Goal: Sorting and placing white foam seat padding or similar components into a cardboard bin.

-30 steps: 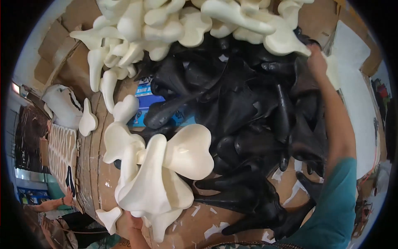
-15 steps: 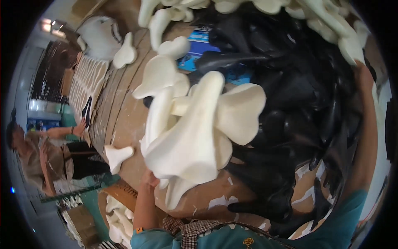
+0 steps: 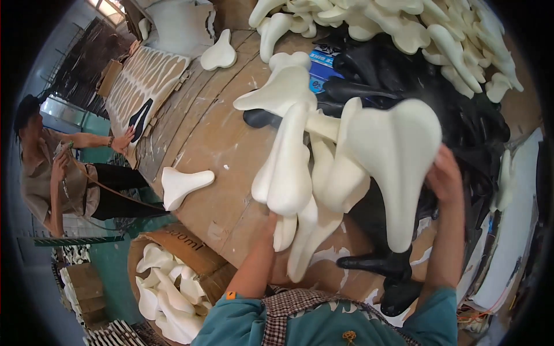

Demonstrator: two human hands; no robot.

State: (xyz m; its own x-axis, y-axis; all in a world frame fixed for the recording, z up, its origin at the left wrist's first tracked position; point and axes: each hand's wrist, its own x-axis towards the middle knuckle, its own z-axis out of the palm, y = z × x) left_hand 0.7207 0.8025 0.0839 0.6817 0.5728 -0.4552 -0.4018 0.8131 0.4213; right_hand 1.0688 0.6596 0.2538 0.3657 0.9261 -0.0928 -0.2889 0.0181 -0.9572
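Observation:
Several off-white foam bicycle saddle pads (image 3: 285, 179) are bunched in front of me. My left hand (image 3: 273, 222) grips them from below, its fingers mostly hidden behind the pads. To their right, a single saddle pad (image 3: 395, 138) is raised, broad end up and narrow nose pointing down. My right hand (image 3: 446, 176) is closed on its right edge, fingertips partly behind it. Black saddle shells (image 3: 375, 72) lie heaped behind and under the held pads, and more off-white pads (image 3: 456, 49) are piled at the far right.
Cardboard covers the table (image 3: 225, 155), where one loose pad (image 3: 184, 185) lies at left and another (image 3: 219, 52) farther back. A cardboard box (image 3: 190, 245) of pads stands at the near left. Beyond it, a co-worker (image 3: 43, 167) touches a flat sheet (image 3: 158, 66) bearing a black piece.
My right hand has come back from the far-right pile with a saddle pad. It now holds that pad beside the bunch at my left hand. The whole view has shifted.

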